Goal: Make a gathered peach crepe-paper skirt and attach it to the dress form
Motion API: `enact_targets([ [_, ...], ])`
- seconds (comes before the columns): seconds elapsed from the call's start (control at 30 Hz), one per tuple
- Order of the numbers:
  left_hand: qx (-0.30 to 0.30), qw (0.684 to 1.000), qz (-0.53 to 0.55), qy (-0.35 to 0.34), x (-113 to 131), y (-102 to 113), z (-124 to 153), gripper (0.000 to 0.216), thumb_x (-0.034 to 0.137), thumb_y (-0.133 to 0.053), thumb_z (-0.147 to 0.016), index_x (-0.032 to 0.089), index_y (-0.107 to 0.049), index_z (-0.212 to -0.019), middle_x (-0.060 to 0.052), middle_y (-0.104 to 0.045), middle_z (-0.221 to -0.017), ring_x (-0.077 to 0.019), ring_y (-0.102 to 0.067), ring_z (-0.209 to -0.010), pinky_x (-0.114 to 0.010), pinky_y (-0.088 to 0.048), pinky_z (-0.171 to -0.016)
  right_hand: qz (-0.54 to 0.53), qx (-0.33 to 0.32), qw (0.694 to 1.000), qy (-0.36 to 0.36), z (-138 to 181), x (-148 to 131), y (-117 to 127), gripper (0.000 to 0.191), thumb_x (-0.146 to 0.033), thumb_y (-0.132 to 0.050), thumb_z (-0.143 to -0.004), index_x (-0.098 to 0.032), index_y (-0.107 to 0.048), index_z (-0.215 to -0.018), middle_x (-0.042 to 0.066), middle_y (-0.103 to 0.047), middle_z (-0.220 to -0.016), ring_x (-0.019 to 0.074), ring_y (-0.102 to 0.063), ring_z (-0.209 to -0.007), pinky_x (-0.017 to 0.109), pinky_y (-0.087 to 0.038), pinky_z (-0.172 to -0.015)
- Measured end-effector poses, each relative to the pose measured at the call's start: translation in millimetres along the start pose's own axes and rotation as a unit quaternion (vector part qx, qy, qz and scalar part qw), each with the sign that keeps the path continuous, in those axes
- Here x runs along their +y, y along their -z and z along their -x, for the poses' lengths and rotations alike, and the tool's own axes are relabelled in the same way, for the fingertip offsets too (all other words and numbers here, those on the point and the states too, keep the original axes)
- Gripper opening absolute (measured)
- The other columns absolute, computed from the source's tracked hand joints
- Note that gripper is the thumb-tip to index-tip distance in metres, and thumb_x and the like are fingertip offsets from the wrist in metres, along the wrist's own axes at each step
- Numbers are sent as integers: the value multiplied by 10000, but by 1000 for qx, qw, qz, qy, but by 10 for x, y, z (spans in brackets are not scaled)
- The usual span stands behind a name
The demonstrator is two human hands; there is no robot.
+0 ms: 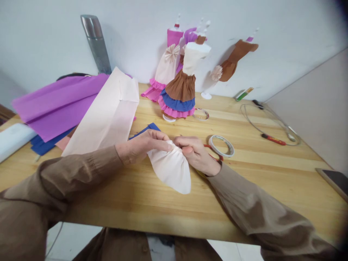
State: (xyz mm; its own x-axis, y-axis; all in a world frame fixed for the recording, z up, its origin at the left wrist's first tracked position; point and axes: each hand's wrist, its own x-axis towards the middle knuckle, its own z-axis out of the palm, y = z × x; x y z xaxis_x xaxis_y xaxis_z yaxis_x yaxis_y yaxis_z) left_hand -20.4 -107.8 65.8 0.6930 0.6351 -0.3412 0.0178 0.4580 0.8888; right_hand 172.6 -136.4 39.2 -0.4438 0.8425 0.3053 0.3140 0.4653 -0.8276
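Observation:
A small piece of pale crepe paper (171,170) is gathered along its top edge and fans out below like a skirt. My left hand (146,143) is closed, pinching the gathered edge between thumb and fingers on the left. On the right side of the same edge, my right hand (198,152) is also closed, its thumb and curled fingers pressing the pleats. The paper hangs over the wooden table (130,195), and its lower edge spreads toward me. Behind my right wrist lie red scissors handles (219,158), partly hidden, beside a roll of white tape (221,146).
Mini dress forms in paper dresses, one with a brown, blue and pink skirt (178,90), stand along the wall. Purple crepe paper (59,101) and a long pale sheet (106,116) lie left, near a metal flask (96,43). A cable (246,116) and a dark device (334,181) are right.

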Motion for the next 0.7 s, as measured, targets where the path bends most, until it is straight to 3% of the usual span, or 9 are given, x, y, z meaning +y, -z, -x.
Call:
enact_targets([
  [0.13, 17, 1000, 24, -1, -12, 23, -19, 170, 240, -741, -598, 126, -614, -587, 36, -563, -521, -63, -499, -472, -193, -351, -473, -73, -14, 996, -54, 54, 58, 23, 770, -839, -221, -772, -183, -614, -691, 26, -540, -635, 149, -457, -592, 289, -365, -556],
  [0.27, 28, 999, 18, -19, -18, 82, -53, 177, 250, -735, -606, 118, -617, -599, 28, -559, -514, -66, -499, -461, -193, -352, -463, -176, 6, 977, -117, 73, 156, 48, 664, -787, -388, -788, -182, -662, -778, 43, -601, -712, 173, -528, -658, 304, -419, -608],
  [0.37, 33, 999, 18, -36, -8, 148, -80, 201, 257, -747, -609, 114, -607, -589, 26, -554, -506, -63, -495, -452, -189, -353, -458, -201, -6, 969, -145, 46, 142, 94, 485, -643, -555, -797, -176, -676, -850, 42, -644, -773, 170, -577, -693, 289, -445, -617],
  [0.47, 36, 998, 24, -44, 4, 224, -100, 224, 264, -767, -615, 113, -604, -584, 21, -567, -516, -63, -506, -455, -185, -365, -458, -240, -18, 946, -218, 17, 70, 163, 340, -480, -729, -722, -162, -669, -824, 12, -646, -729, 126, -576, -632, 246, -436, -586],
  [0.57, 16, 998, 25, -46, 10, 281, -107, 235, 274, -784, -628, 113, -616, -597, 13, -588, -533, -67, -526, -467, -182, -382, -463, -265, -18, 927, -264, 4, 23, 236, 296, -398, -792, -666, -155, -640, -740, -23, -613, -637, 86, -540, -547, 209, -400, -530],
  [0.7, -32, 999, 13, -41, -1, 300, -109, 259, 310, -809, -621, 105, -653, -655, -11, -634, -594, -91, -579, -531, -201, -451, -536, -281, -44, 919, -273, 5, 16, 326, 309, -387, -822, -623, -144, -653, -713, -19, -620, -633, 80, -543, -538, 202, -402, -518],
])
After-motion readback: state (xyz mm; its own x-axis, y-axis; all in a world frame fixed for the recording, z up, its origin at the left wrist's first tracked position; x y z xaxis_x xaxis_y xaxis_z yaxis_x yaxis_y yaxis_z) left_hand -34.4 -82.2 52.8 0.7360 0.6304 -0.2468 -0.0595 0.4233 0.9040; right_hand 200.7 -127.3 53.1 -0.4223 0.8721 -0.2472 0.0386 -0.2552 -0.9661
